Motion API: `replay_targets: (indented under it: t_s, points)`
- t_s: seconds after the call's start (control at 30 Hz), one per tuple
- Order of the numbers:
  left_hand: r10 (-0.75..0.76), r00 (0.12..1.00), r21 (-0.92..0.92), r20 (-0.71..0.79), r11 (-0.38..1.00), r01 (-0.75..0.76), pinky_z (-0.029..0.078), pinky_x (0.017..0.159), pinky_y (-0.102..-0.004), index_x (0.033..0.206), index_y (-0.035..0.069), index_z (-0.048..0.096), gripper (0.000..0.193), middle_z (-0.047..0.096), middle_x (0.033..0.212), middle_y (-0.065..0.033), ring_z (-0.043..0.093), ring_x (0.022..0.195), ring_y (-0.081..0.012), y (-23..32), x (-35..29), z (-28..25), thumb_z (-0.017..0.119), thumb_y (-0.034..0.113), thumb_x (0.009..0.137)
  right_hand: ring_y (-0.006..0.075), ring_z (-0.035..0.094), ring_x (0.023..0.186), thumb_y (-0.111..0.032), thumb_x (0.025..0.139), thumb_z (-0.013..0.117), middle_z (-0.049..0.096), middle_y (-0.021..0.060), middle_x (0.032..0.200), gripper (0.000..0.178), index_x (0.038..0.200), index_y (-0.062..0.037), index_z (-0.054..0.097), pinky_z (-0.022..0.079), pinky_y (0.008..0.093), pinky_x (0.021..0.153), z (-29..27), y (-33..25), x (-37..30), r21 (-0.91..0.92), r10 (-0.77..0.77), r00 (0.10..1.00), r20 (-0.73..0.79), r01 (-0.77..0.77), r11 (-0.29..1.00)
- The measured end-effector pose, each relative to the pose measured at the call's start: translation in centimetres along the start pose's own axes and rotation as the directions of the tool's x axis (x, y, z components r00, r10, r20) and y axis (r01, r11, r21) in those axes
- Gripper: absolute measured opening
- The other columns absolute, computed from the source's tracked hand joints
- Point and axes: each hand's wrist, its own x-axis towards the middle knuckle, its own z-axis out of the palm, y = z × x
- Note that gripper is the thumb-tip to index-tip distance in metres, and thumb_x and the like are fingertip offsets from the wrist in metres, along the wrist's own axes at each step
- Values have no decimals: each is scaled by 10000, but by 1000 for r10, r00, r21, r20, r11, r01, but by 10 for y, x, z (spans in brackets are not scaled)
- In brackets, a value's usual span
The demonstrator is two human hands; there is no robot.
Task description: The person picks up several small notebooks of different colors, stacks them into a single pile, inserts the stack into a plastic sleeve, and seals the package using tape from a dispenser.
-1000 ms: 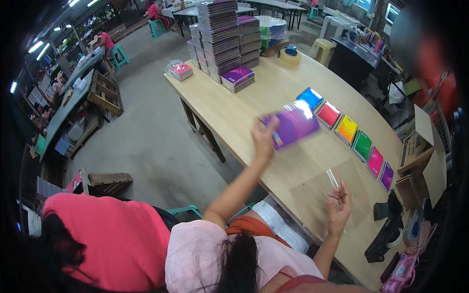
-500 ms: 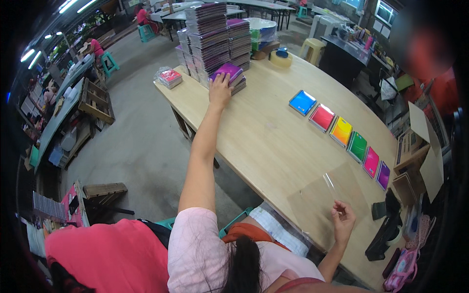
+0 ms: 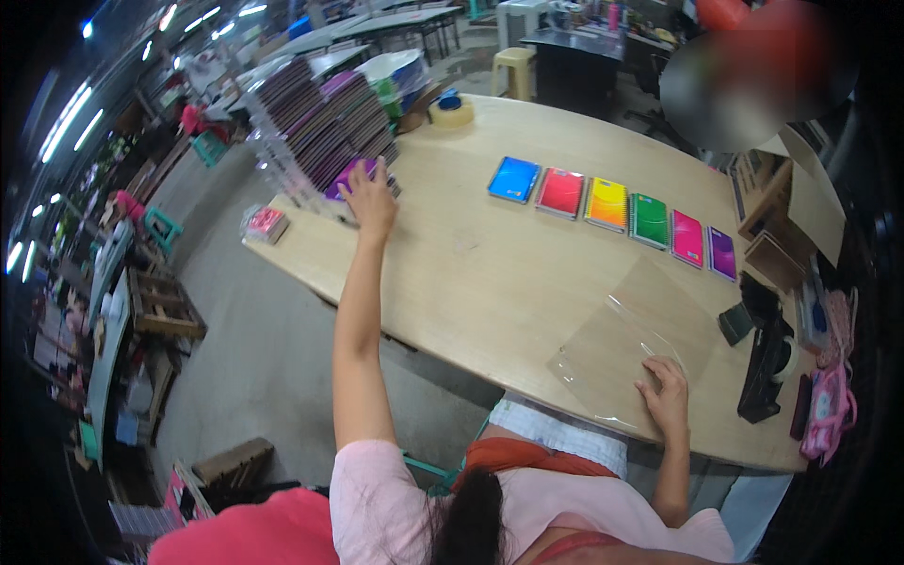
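Note:
My left hand (image 3: 369, 196) reaches far out across the wooden table (image 3: 490, 273) and rests flat on a purple notebook (image 3: 347, 178) at the foot of tall notebook stacks (image 3: 315, 122). My right hand (image 3: 667, 397) lies near the table's front edge with its fingers spread on a clear plastic sleeve (image 3: 626, 353). A row of several spiral notebooks runs across the table, from a blue one (image 3: 514, 179) through red, yellow and green to a purple one (image 3: 722, 252).
A tape roll (image 3: 451, 111) sits at the table's far end. A small pink packet (image 3: 265, 224) lies on the left corner. A black tape dispenser (image 3: 767, 363) and a pink bag (image 3: 829, 410) stand at the right. Cardboard boxes (image 3: 786, 221) sit far right.
My left hand carried a purple notebook from above the table out to the stacks and now rests on it. My right hand stayed on the plastic sleeve.

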Motion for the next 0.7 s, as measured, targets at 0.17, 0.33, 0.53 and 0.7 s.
replay_targets:
  t_s: [0.17, 0.33, 0.53, 0.7]
  points:
    - [223, 935, -564, 278, 825, -29, 457, 993, -490, 1280, 122, 609, 537, 478, 1360, -178, 481, 1244, -364, 127, -7, 15, 762, 292, 794, 352, 602, 1043, -53, 706, 758, 661, 154, 1083, 317, 1010, -6, 679, 477, 414, 914, -15, -7, 13, 58, 41, 999, -25, -39, 998]
    - [-1, 796, -496, 606, 781, 379, 484, 973, -460, 1168, 13, 663, 533, 476, 1350, -205, 481, 1240, -384, 210, 18, 47, 789, 364, 787, 335, 630, 991, -65, 724, 756, 670, 160, 1064, 306, 1016, -2, 687, 491, 390, 887, -29, -24, 32, 43, -56, 996, -67, 59, 997]
    - [51, 791, -486, 610, 813, 322, 524, 914, -462, 1101, -10, 658, 458, 563, 1259, -206, 578, 1116, -406, 224, 36, 65, 785, 284, 773, 314, 634, 938, -114, 757, 754, 671, 144, 1040, 290, 1024, -17, 699, 502, 380, 839, -34, -56, 102, 108, -154, 986, 62, 147, 983]
    - [-30, 815, -728, 579, 432, 533, 557, 848, -446, 1163, -29, 573, 455, 635, 1149, -215, 661, 946, -379, 215, 41, 30, 721, 113, 757, 323, 630, 946, -192, 801, 733, 658, 168, 998, 278, 1025, -28, 712, 492, 413, 840, 26, -53, 213, 131, -55, 979, 197, 29, 991]
